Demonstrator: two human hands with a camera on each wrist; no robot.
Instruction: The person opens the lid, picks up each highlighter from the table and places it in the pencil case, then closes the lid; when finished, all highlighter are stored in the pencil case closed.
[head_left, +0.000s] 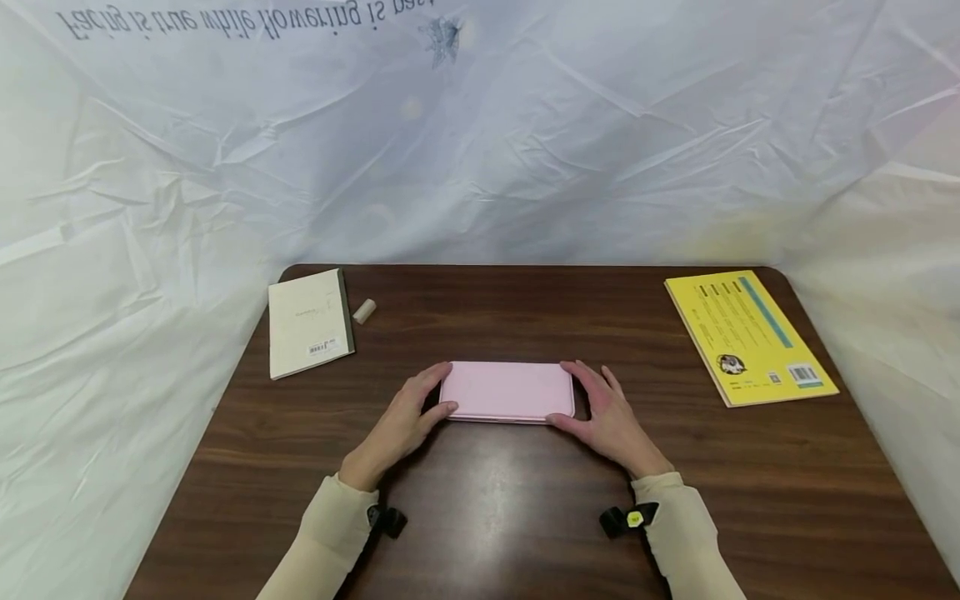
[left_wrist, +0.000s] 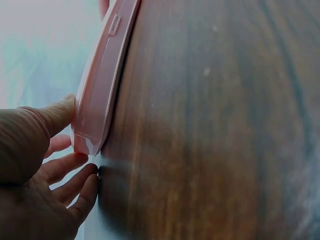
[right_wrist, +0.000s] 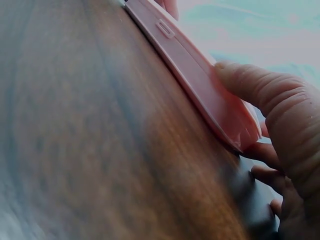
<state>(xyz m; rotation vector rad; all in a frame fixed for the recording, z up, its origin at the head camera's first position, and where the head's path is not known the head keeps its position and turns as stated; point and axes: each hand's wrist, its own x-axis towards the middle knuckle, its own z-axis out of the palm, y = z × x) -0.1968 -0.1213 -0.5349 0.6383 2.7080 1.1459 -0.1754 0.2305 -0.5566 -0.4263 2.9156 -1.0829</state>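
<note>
A flat pink pencil case (head_left: pixel 507 390) with rounded corners lies lengthwise across the middle of the table. At its left end my left hand (head_left: pixel 401 425) grips it, thumb on the near edge and a finger at the far corner. My right hand (head_left: pixel 609 421) holds the opposite end in much the same way. In the left wrist view, the near side of the pencil case (left_wrist: pixel 102 85) shows a small latch, and the thumb presses its upper edge. From the right wrist, the pencil case (right_wrist: pixel 187 75) appears close to the tabletop; other fingers curl behind its end.
A pale notebook (head_left: pixel 306 323) with a dark spine lies at the back left of the dark wooden table (head_left: pixel 510 317). Beside it is a small off-white block (head_left: pixel 364 311). A yellow book (head_left: pixel 750 337) lies at the back right. White sheeting (head_left: pixel 480 167) hangs around the table.
</note>
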